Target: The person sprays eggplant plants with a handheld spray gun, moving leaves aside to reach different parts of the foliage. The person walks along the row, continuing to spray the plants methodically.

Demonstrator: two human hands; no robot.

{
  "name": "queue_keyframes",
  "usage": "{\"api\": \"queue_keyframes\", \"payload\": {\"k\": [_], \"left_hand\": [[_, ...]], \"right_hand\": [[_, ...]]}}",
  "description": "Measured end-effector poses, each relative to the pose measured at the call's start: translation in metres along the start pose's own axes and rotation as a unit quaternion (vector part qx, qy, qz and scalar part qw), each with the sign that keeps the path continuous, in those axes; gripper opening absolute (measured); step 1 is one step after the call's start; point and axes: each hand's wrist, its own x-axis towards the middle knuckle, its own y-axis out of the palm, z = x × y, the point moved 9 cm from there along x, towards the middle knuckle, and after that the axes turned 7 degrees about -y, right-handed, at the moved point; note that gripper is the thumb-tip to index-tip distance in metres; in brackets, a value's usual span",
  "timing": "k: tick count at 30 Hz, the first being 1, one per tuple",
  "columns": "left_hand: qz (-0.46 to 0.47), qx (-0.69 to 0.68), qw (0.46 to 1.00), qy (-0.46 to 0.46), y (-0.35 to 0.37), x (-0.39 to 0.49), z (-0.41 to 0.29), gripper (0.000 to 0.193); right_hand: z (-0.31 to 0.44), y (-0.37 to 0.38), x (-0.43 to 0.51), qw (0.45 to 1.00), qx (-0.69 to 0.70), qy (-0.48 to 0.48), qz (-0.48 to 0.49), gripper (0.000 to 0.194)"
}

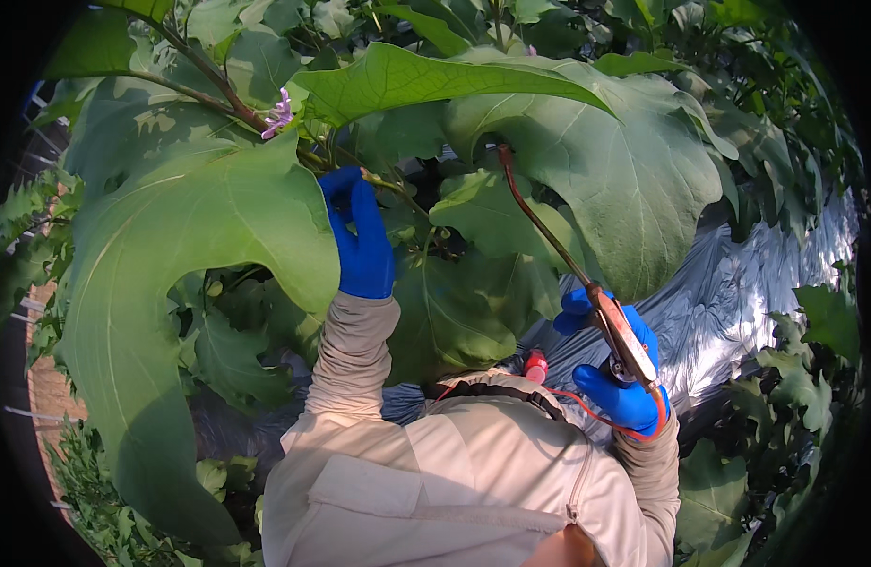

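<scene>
My left hand (pixel 362 241), in a blue glove, is raised among broad-leaved stems, its fingertips at a thin green stem (pixel 393 186); whether they pinch it is unclear. A purple flower (pixel 278 113) hangs just above and left of it on a dark branch (pixel 215 74). In my right hand (pixel 630 397), also blue-gloved, rests a metal spray wand (pixel 623 333) with a worn handle. Its long thin tube (pixel 545 230) points up and left, with a reddish tip beside a large leaf (pixel 605 163). An orange hose (pixel 651 432) runs from the handle's lower end.
Large leaves (pixel 187 227) crowd around both arms. Silvery plastic mulch film (pixel 733 305) covers ground at the right, with more plants beyond. A red object (pixel 536 366) lies near my waist belt (pixel 499 390). A brown strip of ground (pixel 52 390) shows at the far left.
</scene>
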Motion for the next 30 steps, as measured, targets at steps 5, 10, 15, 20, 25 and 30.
{"api": "queue_keyframes", "payload": {"k": [5, 10, 15, 20, 25, 30], "left_hand": [[-0.051, 0.222, 0.969, 0.1, 0.019, 0.024, -0.02, 0.068], [-0.011, 0.324, 0.942, 0.091, 0.029, 0.029, 0.003, 0.061], [0.034, 0.314, 0.941, 0.125, 0.041, 0.017, -0.001, 0.055], [0.056, 0.251, 0.96, 0.114, 0.043, 0.001, 0.001, 0.054], [0.015, 0.299, 0.949, 0.104, 0.034, -0.007, 0.019, 0.073], [0.039, -0.262, 0.95, -0.168, 0.118, -0.035, 0.099, 0.073]], "right_hand": [[0.001, -0.013, 0.017, 0.991, -0.063, -0.006, 0.114, 0.06], [0.018, 0.013, 0.042, 0.974, 0.0, -0.014, 0.225, 0.068], [0.02, 0.035, 0.09, 0.967, -0.036, -0.028, 0.251, 0.061], [0.014, 0.056, 0.119, 0.981, 0.054, -0.082, 0.165, 0.057], [0.001, 0.021, 0.078, 0.967, -0.041, -0.057, 0.247, 0.056], [-0.025, -0.092, 0.026, 0.994, -0.017, 0.0, 0.108, 0.049]]}}
